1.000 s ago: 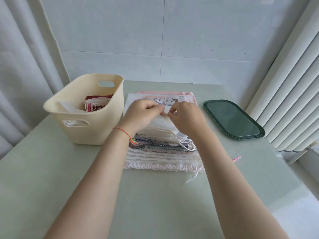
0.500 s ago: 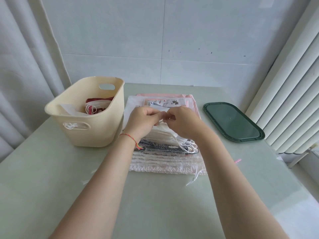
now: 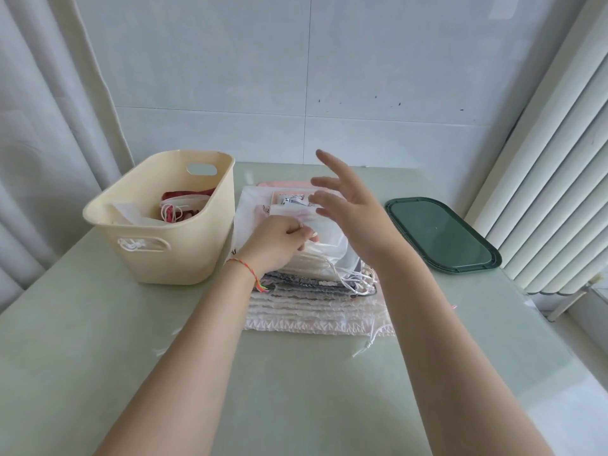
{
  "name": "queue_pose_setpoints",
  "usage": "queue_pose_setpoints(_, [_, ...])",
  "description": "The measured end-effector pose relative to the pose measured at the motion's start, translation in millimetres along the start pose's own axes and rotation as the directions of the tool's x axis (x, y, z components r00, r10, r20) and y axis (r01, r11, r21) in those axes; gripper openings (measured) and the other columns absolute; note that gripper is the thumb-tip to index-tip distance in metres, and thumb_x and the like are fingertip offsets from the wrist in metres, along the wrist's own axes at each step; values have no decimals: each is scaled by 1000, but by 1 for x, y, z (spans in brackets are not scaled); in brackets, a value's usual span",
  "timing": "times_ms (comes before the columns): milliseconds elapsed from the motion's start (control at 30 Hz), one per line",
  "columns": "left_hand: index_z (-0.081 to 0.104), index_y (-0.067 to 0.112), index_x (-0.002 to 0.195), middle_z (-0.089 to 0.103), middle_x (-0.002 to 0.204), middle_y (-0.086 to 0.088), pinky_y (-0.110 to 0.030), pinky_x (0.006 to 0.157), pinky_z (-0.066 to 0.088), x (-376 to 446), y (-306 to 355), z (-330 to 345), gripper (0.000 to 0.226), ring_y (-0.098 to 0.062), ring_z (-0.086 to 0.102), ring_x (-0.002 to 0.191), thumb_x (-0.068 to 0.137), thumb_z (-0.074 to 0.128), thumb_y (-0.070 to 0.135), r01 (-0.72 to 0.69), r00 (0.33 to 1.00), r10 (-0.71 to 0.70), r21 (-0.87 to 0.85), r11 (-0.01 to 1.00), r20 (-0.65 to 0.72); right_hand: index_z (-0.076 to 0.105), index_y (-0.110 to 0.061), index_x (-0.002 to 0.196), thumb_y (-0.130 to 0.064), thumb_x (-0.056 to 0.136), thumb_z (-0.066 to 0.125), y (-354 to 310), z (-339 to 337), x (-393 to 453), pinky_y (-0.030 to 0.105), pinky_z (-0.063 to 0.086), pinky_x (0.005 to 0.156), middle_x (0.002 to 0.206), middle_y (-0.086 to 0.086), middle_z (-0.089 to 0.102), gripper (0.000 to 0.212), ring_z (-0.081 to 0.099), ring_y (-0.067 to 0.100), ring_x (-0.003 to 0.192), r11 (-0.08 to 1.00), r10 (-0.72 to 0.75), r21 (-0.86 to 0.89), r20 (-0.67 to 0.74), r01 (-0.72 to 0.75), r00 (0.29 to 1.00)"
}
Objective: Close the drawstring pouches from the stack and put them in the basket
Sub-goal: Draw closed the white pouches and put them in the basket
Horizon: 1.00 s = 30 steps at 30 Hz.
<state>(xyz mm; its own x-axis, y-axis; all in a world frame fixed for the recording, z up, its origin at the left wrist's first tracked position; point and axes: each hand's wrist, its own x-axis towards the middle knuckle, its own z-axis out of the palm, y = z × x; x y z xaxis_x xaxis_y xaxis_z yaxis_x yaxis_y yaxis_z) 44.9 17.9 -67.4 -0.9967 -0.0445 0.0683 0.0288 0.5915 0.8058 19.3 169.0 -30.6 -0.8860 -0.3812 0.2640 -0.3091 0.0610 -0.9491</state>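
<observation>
A stack of flat drawstring pouches (image 3: 312, 307) lies at the middle of the table, pink ruffled ones at the bottom, white ones on top, cords trailing at its right side. My left hand (image 3: 279, 245) rests on the stack with its fingers pinched on the top white pouch (image 3: 324, 248). Just above the stack's far part hovers my right hand (image 3: 348, 205), fingers spread, holding nothing. The cream plastic basket (image 3: 204, 245) stands left of the stack and holds several pouches, red and white.
A dark green oval tray (image 3: 441, 235) lies to the right of the stack. White curtains hang at the left, a ribbed white radiator or blind runs along the right. The tiled wall closes off the table's far edge.
My right hand has let go of the top pouch and lifted up and away with its fingers spread. My left hand stays pinched on the pouch.
</observation>
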Motion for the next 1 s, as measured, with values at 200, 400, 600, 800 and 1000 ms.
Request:
queue_pose_setpoints(200, [62, 14, 61, 53, 65, -8, -18, 39, 25, -1, 4, -10, 29, -13, 41, 57, 87, 60, 26, 107, 994, -103, -369, 923, 30, 70, -19, 94, -7, 88, 65, 10, 10, 0, 28, 54, 87, 90, -10, 71, 15, 69, 8, 86, 871, -55, -484, 76, 85, 996])
queue_pose_setpoints(400, [63, 11, 66, 59, 69, -8, -20, 39, 15, -1, 1, -15, 28, -12, 42, 57, 93, 54, 15, 99, 995, -76, -486, 869, 67, 70, -17, 89, -12, 87, 69, 10, 11, 1, 8, 41, 70, 83, -11, 68, 5, 63, 10, 81, 788, -93, -610, 22, 87, 995])
queue_pose_setpoints(600, [68, 14, 84, 65, 67, 4, -14, 39, 25, -3, 1, -15, 21, -6, 43, 52, 97, 52, 9, 75, 997, -81, -428, 901, 4, 66, -15, 88, -19, 90, 69, 12, 6, 5, 35, 52, 81, 77, 0, 69, 6, 66, 17, 76, 760, -32, -649, 26, 42, 999])
queue_pose_setpoints(800, [67, 18, 87, 66, 70, 1, -11, 43, 32, -2, -3, -15, 22, -9, 42, 53, 98, 51, 7, 27, 995, -62, -396, 918, -77, 59, -19, 92, -19, 95, 59, 14, 1, 6, 40, 52, 87, 93, 0, 69, 3, 63, 18, 92, 743, 34, -669, 70, 22, 997])
queue_pose_setpoints(1000, [66, 20, 86, 65, 69, 3, -10, 45, 34, 0, -4, -12, 22, -7, 43, 52, 98, 52, 8, 4, 993, -47, -370, 929, -108, 54, -20, 90, -19, 96, 53, 10, -2, 2, 39, 52, 89, 89, -8, 70, 6, 65, 14, 94, 816, 71, -578, 80, -11, 994])
